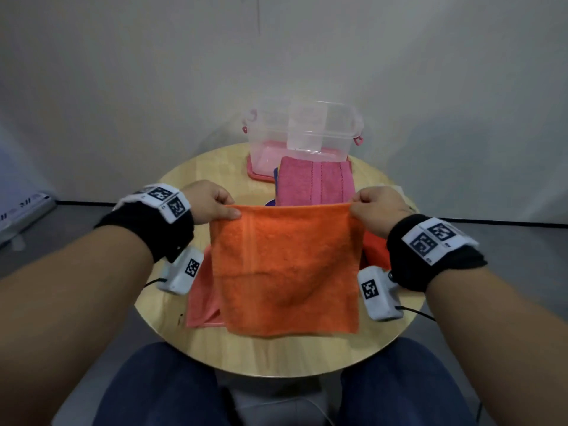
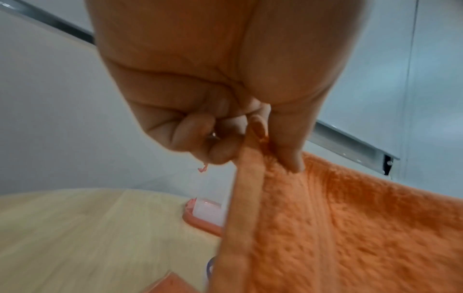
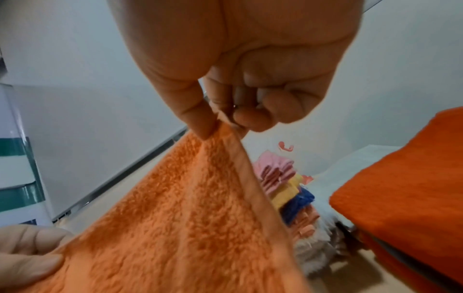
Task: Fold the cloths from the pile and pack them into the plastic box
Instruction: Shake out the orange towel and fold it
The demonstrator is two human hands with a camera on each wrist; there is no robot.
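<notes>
An orange cloth (image 1: pixel 285 269) hangs spread out above the round wooden table (image 1: pixel 276 355). My left hand (image 1: pixel 212 202) pinches its top left corner between thumb and fingers (image 2: pixel 288 150). My right hand (image 1: pixel 376 207) pinches the top right corner (image 3: pixel 218 126). The same orange cloth (image 2: pixel 350 228) fills the lower right of the left wrist view, and the orange cloth (image 3: pixel 188 218) fills the lower middle of the right wrist view. Behind it lies the pile, topped by a pink cloth (image 1: pixel 316 182). The clear plastic box (image 1: pixel 302 133) stands at the table's far edge.
A salmon cloth (image 1: pixel 201 299) lies on the table under the hanging one, at the left. A deeper orange cloth (image 3: pixel 400 188) lies by my right wrist. Stacked pink, yellow and blue cloth edges (image 3: pixel 288 188) show in the right wrist view. The box sits on a pink lid (image 1: pixel 261 175).
</notes>
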